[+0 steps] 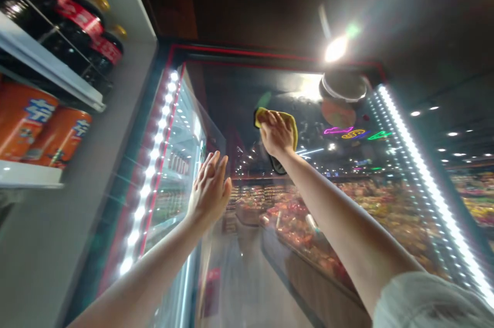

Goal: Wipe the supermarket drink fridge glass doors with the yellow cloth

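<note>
My right hand [276, 135] is raised against a glass door [239, 102] of a lit drinks cooler, pressing a yellow cloth [287, 125] onto the pane. The cloth is folded and bunched under my palm and fingers, with its edges showing around them. My left hand [210, 189] is up at the door's left side, fingers together and palm flat-on to the glass. It holds nothing, and I cannot tell whether it touches the pane. A pale sleeve [424, 302] covers my right upper arm.
A white LED strip [428, 184] runs down the door's right side, and another [150, 168] down its left. Shelves at far left hold dark bottles with red labels [81, 24] and orange cans [27, 127]. The glass shows produce displays [304, 235] and ceiling lamps.
</note>
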A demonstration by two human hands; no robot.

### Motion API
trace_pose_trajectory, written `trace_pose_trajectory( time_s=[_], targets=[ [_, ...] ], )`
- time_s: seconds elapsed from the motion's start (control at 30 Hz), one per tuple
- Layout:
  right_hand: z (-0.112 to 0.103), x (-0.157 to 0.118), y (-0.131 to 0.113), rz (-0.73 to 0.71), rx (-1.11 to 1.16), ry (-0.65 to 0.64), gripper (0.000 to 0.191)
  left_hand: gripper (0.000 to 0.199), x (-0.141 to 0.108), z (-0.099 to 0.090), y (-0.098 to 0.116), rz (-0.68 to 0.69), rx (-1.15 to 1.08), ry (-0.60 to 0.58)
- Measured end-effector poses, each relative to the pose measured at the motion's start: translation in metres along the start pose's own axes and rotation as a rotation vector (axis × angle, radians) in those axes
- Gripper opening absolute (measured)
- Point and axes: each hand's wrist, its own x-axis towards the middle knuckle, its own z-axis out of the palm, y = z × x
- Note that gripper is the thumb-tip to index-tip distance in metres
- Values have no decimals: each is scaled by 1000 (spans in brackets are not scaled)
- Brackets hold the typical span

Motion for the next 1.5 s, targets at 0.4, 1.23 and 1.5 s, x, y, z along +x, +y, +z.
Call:
trace_pose_trajectory(
  time_s=[0.4, 1.23, 1.5],
  targets=[
    [-6, 2, 43, -118, 30, -24, 40, 51, 30, 17, 47, 82, 48, -114],
    [-27, -56, 169, -70, -131, -64, 50, 54, 68, 102, 144, 58, 77, 18],
    [-49, -39, 259, 253, -160, 50, 49, 54, 75, 109, 171, 126, 106, -81]
  ],
)
